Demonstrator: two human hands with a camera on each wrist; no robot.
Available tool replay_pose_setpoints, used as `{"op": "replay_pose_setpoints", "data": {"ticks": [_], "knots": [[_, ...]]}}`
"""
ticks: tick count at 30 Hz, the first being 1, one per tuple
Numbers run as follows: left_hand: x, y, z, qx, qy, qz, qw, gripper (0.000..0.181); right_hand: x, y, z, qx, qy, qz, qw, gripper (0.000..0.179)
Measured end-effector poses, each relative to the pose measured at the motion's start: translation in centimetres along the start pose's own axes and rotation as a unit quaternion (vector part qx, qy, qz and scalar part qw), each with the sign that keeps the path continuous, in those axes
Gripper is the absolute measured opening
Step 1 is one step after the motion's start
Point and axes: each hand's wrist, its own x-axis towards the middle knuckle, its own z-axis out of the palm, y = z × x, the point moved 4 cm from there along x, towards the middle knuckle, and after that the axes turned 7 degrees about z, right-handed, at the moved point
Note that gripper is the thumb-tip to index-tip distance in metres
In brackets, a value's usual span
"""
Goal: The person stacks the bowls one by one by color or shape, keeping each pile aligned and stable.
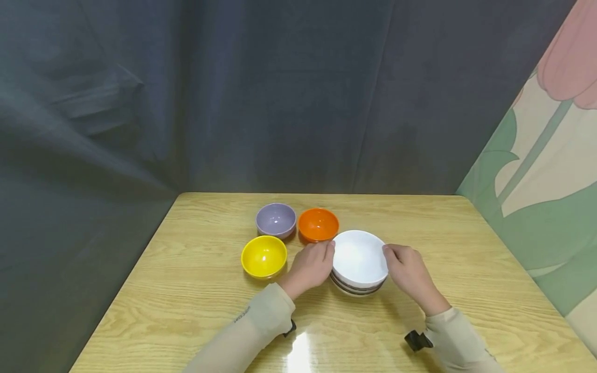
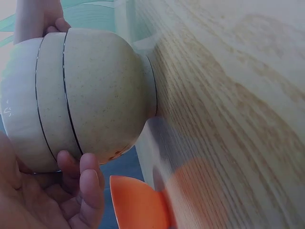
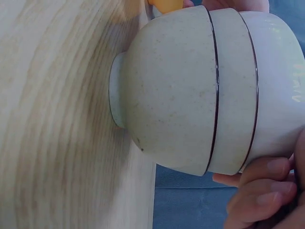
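Note:
A white bowl (image 1: 359, 259) sits on top of a stack, nested in two cream speckled bowls (image 3: 171, 90) with thin dark rims. The foot of the lowest one stands on the wooden table, as both wrist views show. My left hand (image 1: 311, 264) grips the white bowl's left edge, thumb at the rim and fingers curled below it. On the opposite side, my right hand (image 1: 410, 269) pinches the rim the same way. In the left wrist view, the left fingertips (image 2: 89, 164) lie right by the dark rims of the cream bowls.
Left of the stack are an orange bowl (image 1: 318, 225), a purple bowl (image 1: 276, 220) and a yellow bowl (image 1: 264, 257), each upright. The orange one is close to my left hand. A dark curtain (image 1: 289, 103) hangs behind the table (image 1: 186, 311), with a flower-patterned wall (image 1: 550, 207) at right.

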Motion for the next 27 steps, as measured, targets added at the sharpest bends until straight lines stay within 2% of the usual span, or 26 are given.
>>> {"op": "replay_pose_setpoints", "data": {"ticks": [13, 27], "knots": [[-0.02, 0.12, 0.07, 0.017, -0.001, 0.004, 0.9998, 0.043, -0.18, 0.24, 0.28, 0.008, 0.016, -0.008, 0.9998, 0.045], [-0.40, -0.15, 0.30, -0.024, -0.015, -0.032, 0.9991, 0.056, -0.36, 1.02, 0.24, 0.013, -0.028, 0.021, 0.9993, 0.066]]}}
